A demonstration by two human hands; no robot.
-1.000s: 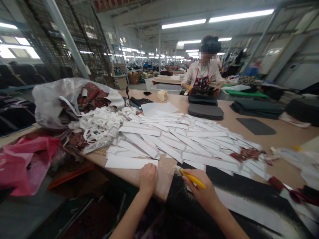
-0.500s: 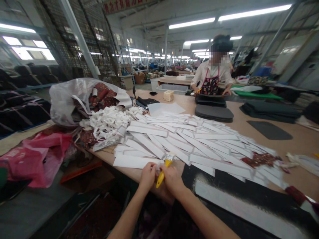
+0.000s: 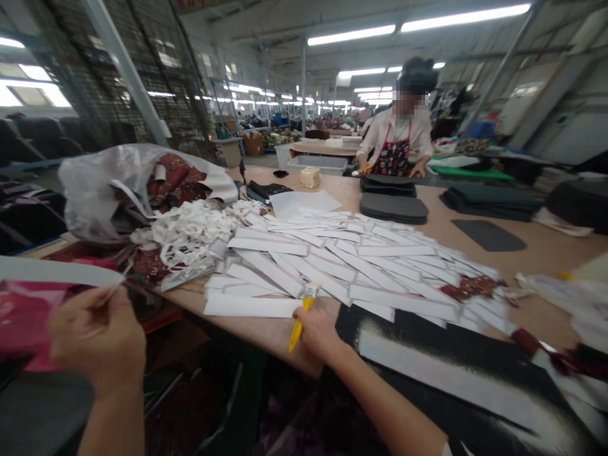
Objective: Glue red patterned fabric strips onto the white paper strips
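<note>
So we've got both hands busy here. Our left hand [image 3: 99, 342], off past the table edge over on the left, is pinched thumb to finger at the end of a loose white strip [image 3: 52, 271]. Bit of blur there, so we can't tell how much of the end is caught. Our right hand [image 3: 320, 332] has its fingers wrapped round a yellow brush [image 3: 305, 310], bristles up, fingertips right by the end of the front strip [image 3: 251, 306], which lies flat along the near edge of the table [image 3: 278, 329].

If we had to call the step, we'd say it's strip handling, with the brush parked in the grip rather than brushing. Behind sits a messy pile of white strips [image 3: 389, 266], and to the right a black sheet [image 3: 427, 332] with a pale strip [image 3: 422, 366] on it, whitish smears around the edges.

Next move, in our view, calls for a light pinch on the left, the loose strip clear of the bag pile [image 3: 147, 190], and bristles kept off the front strip.
</note>
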